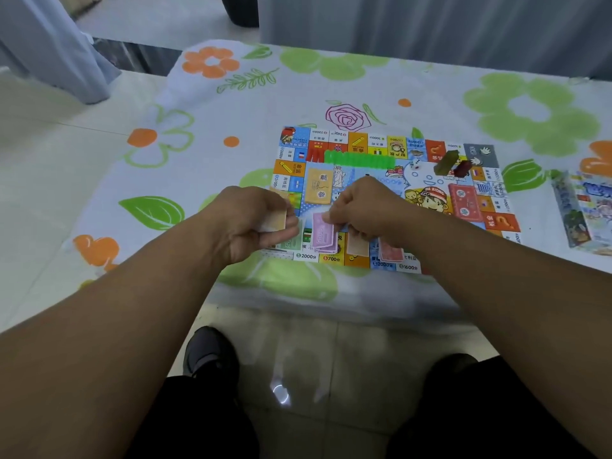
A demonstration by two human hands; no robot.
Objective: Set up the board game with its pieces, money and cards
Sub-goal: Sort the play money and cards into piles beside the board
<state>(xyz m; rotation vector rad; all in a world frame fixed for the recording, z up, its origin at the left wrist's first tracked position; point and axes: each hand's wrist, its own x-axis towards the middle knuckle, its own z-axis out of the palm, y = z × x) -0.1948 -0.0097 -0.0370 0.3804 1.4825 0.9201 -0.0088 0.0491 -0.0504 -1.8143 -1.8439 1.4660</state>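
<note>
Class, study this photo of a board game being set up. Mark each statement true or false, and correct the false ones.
1. The left hand holds orange notes. True.
2. The board lies on bare wood. False: it lies on a flowered tablecloth.
3. A yellow card deck lies on the board. True.
4. The game box sits left of the board. False: it sits to the right.
5. The right hand lies open, holding nothing. False: it pinches the purple notes.
</note>
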